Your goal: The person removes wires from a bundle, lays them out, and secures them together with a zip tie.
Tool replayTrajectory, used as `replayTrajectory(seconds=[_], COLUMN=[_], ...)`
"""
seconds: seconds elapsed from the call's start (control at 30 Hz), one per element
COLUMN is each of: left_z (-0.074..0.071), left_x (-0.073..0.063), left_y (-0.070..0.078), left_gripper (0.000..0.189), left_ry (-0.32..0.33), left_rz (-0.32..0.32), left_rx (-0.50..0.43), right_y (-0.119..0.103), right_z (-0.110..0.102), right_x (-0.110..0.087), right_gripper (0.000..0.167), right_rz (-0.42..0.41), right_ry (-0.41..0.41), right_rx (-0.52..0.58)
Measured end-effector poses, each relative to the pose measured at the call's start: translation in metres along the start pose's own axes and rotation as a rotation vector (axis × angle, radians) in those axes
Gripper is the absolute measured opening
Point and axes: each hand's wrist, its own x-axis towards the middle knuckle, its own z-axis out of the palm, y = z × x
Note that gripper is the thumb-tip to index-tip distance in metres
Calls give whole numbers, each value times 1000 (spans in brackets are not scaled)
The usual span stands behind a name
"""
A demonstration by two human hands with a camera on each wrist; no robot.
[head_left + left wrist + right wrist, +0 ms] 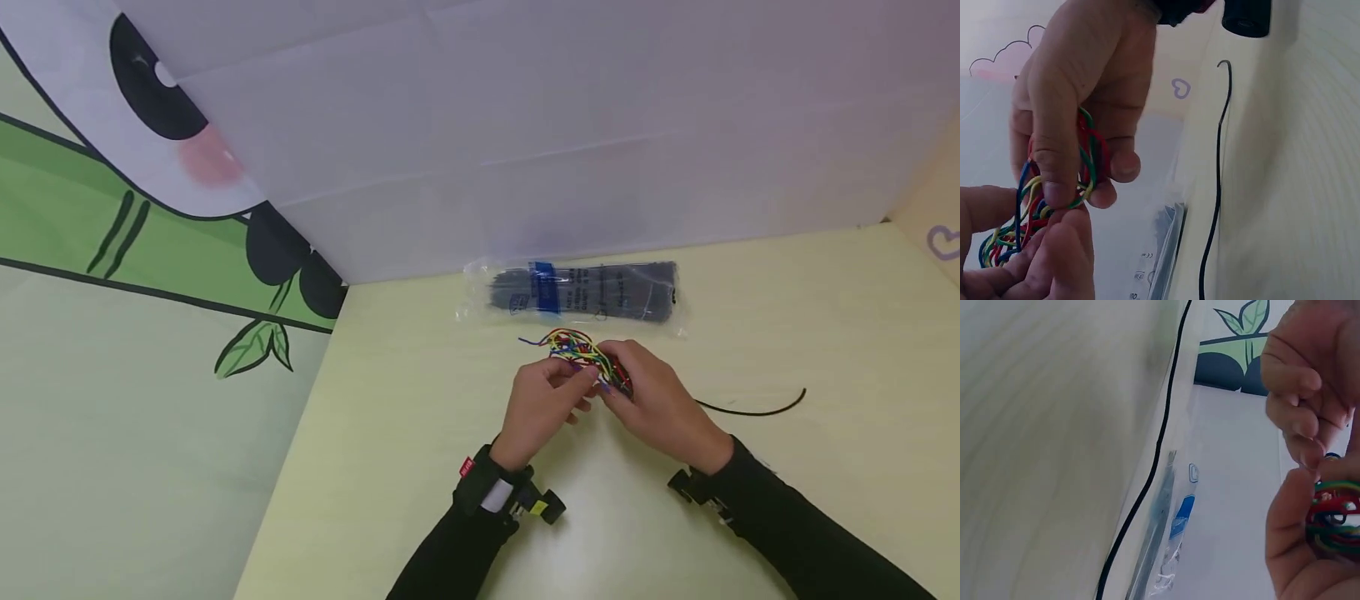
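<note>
Between both hands, above the table, is a tangled bundle of thin electrical wires (573, 344) in red, yellow, green and blue. My right hand (660, 404) grips the bundle, its thumb across the wires (1088, 147) in the left wrist view. My left hand (542, 407) pinches at the near left side of the bundle, thumb and fingertips meeting there. In the right wrist view the left hand (1304, 394) comes in from the top, and the right thumb (1288, 519) lies beside the coloured wires (1338, 515). The fingers hide part of the bundle.
A clear plastic bag of long dark grey strips (600, 292) with a blue label lies behind the hands, near the back wall (570, 200). A black cord (757, 413) lies on the pale table (360, 467), partly hidden by the right hand. A printed panel (112, 350) stands left.
</note>
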Motion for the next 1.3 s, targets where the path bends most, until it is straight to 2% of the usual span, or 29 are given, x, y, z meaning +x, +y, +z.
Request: replayTrajectory(seconds=[0.13, 0.2, 0.23, 0.33, 0.47, 0.53, 0.63, 0.73, 0.77, 0.83, 0.9, 0.93, 1.0, 1.07, 1.13, 1.23, 1.3], left_z=[-5, -9, -11, -19, -28, -32, -36, -39, -39, -39, -38, -38, -37, -37, -37, -38, -38], left_x=[2, 3, 3, 4, 5, 4, 3, 4, 5, 4, 2, 1, -1, -2, -2, -3, -3], left_y=[4, 5, 6, 7, 6, 6, 7, 6, 7, 9, 11, 13, 15, 18, 19, 21, 21], left_gripper=[22, 19, 17, 15, 16, 16, 15, 24, 26, 26, 26, 32, 49, 60, 65, 60, 54], left_ry=[-2, -12, -18, -18, 43, 79, 127, 165, 181, 197, 178, 164, 113, 53, -29, -185, -253], left_rz=[-14, -9, 6, 85, 207, 273, 436, 520, 511, 425, 276, 198, 53, -47, -104, -162, -178], left_rx=[-117, -115, -91, 84, 359, 418, 492, 476, 439, 305, 169, 122, 90, 87, 13, -228, -402], right_y=[3, 7, 9, 16, 22, 25, 27, 24, 22, 19, 17, 17, 16, 15, 14, 13, 12], right_z=[-5, -10, -14, -28, -45, -51, -52, -46, -43, -38, -33, -31, -26, -22, -20, -17, -17], right_x=[1, 2, 2, 2, 3, 1, -1, -1, -1, -1, -2, -2, -2, -1, 0, 3, 4], right_gripper=[50, 47, 44, 39, 37, 35, 35, 42, 45, 48, 43, 38, 34, 37, 37, 37, 37], right_rz=[-1, -22, -23, -14, 34, 43, 11, -83, -111, -153, -204, -235, -321, -410, -478, -535, -558], right_ry=[-13, -12, -20, -86, -215, -226, -166, -26, 34, 136, 203, 230, 276, 333, 388, 424, 417], right_rx=[61, 90, 105, 161, 227, 242, 201, 15, -62, -192, -272, -304, -340, -374, -394, -410, -407])
